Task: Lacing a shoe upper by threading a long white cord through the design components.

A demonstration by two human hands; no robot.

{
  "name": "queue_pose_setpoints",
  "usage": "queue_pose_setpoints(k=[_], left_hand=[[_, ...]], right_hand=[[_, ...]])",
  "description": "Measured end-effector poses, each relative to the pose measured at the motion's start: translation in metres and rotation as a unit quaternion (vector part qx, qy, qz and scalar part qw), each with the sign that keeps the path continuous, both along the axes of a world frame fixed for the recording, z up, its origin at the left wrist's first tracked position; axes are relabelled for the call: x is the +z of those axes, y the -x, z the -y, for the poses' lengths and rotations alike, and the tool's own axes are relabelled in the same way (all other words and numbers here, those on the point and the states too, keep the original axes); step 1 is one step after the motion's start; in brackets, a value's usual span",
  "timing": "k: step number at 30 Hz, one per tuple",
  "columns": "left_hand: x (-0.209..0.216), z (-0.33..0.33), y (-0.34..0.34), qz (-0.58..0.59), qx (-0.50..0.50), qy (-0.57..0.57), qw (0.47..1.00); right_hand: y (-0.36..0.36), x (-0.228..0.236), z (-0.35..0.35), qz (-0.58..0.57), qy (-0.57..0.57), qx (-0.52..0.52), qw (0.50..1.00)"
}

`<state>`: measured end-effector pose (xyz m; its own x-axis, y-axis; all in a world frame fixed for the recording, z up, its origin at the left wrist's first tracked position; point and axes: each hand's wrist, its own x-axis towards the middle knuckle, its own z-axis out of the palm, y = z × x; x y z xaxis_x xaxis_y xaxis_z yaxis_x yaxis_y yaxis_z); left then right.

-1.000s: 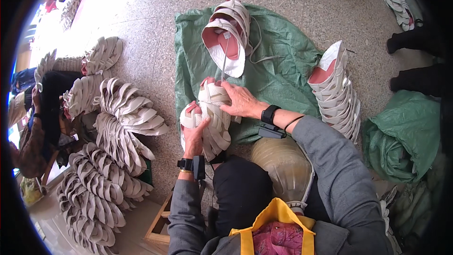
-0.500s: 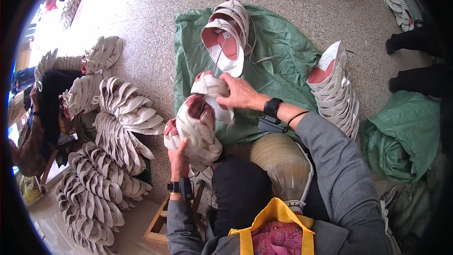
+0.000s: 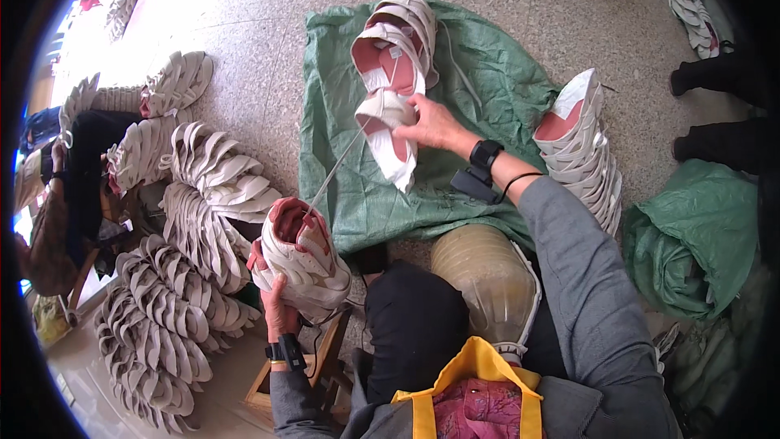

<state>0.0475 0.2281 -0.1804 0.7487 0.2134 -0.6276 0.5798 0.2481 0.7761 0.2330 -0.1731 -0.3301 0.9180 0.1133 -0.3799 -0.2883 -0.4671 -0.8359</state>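
Low and to the left, my left hand (image 3: pixel 280 309) is closed round a white and pink shoe upper (image 3: pixel 305 256), its dark red opening turned up. Fingers and thumb of my right hand (image 3: pixel 431 123) pinch the edge of another white shoe upper (image 3: pixel 386 126) with a pink lining, above the green sack. A thin pale cord (image 3: pixel 337 171) stretches between the two uppers. Just beyond my right hand, several more uppers (image 3: pixel 396 49) lie nested in a row on the green woven sack (image 3: pixel 479 73), a loose lace beside them.
Several rows of stacked uppers (image 3: pixel 175 305) fill the floor on the left, near a seated person's dark-clad leg (image 3: pixel 101 162). Another nested stack (image 3: pixel 581 154) stands right of the sack. A clear plastic bottle (image 3: pixel 487 276) lies by my knee, and a crumpled green bag (image 3: pixel 691 236) sits far right.
My hands have drawn apart: the left moved down and left with its upper, the right moved up and right with the other. The cord between them now shows at length.
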Motion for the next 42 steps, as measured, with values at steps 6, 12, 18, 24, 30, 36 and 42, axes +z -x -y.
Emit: queue_pose_setpoints(k=[6, 12, 18, 24, 30, 36, 42], left_hand=[[0.003, 0.001, 0.016, -0.028, -0.008, -0.03, 0.999], [0.005, 0.039, 0.01, -0.023, -0.018, -0.032, 0.999], [-0.002, 0.058, -0.006, -0.012, -0.047, -0.052, 0.997], [-0.044, 0.055, -0.017, -0.022, -0.065, -0.074, 0.995], [-0.104, 0.07, -0.037, -0.035, -0.084, -0.125, 0.988], [-0.115, 0.07, -0.068, -0.002, -0.1, -0.116, 0.988], [-0.119, 0.06, -0.071, -0.024, -0.108, -0.102, 0.989]], right_hand=[[-0.033, -0.011, 0.003, 0.041, -0.171, -0.078, 0.981], [-0.022, 0.006, -0.005, 0.132, -0.058, -0.083, 0.986], [0.035, 0.031, -0.061, 0.255, -0.128, 0.223, 0.932], [0.039, 0.044, -0.052, 0.147, -0.136, 0.317, 0.927], [0.028, 0.023, -0.032, 0.04, -0.118, 0.273, 0.954], [-0.024, 0.005, 0.059, -0.08, -0.443, -0.092, 0.888], [-0.052, -0.007, 0.137, 0.044, -0.557, -0.33, 0.761]])
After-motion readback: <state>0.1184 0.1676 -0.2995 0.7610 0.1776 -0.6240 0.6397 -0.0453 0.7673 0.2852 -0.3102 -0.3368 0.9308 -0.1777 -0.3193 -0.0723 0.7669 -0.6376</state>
